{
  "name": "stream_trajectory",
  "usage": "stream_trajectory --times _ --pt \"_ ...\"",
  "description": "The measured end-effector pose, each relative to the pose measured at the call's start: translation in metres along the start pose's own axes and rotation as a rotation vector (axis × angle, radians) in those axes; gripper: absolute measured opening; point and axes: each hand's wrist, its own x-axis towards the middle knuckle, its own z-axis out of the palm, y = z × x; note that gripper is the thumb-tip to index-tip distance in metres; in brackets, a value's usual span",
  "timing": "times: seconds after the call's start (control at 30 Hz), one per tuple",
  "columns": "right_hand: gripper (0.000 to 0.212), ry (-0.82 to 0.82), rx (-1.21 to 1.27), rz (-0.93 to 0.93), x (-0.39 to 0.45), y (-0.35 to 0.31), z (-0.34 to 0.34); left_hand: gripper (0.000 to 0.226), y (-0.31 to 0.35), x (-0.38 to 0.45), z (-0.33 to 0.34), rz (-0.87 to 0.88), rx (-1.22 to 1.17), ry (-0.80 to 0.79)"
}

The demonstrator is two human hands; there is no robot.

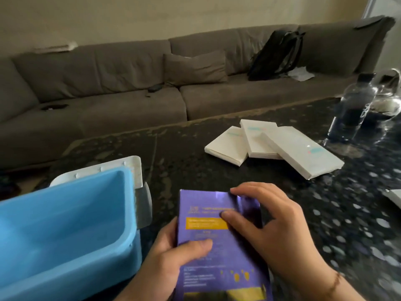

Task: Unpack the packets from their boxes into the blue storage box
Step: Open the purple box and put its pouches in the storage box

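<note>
Purple box [219, 242]: held over the speckled table [358, 224], just right of the blue storage box [71, 227]
Left hand [173, 259]: gripping the box's lower left edge, thumb curled over its face
Right hand [267, 227]: fingers curled at the top right corner, seemingly working the flap
Progress: early, I'd say; what shows of the storage box holds nothing, and three white boxes [275, 146] lie untouched farther off
Writing: yellow panel and small print, too blurred to read

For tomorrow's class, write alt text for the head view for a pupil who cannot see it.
Both hands hold a purple cardboard box with a yellow label, left hand at its side, right hand at its top. An open blue plastic storage box sits left; three white flat boxes lie overlapping on the dark speckled table.
</note>
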Motion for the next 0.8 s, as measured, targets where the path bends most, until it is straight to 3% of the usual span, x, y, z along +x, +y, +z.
stream_trajectory --times 0.23,0.37,0.5,0.8 --pt "0.023 0.094 -0.024 0.007 0.006 0.002 -0.006 0.047 0.02 0.003 0.001 0.021 0.239 -0.141" --pt "0.016 0.108 -0.11 -0.087 0.005 0.003 -0.006 0.04 0.029 0.001 0.0 0.008 0.322 -0.161" --pt "0.024 0.129 -0.231 -0.221 0.004 0.002 -0.005 0.032 0.032 -0.001 -0.002 -0.005 0.345 -0.149" --pt "0.02 0.153 -0.311 -0.282 0.005 0.003 -0.006 0.029 0.032 -0.002 -0.004 -0.016 0.346 -0.154"
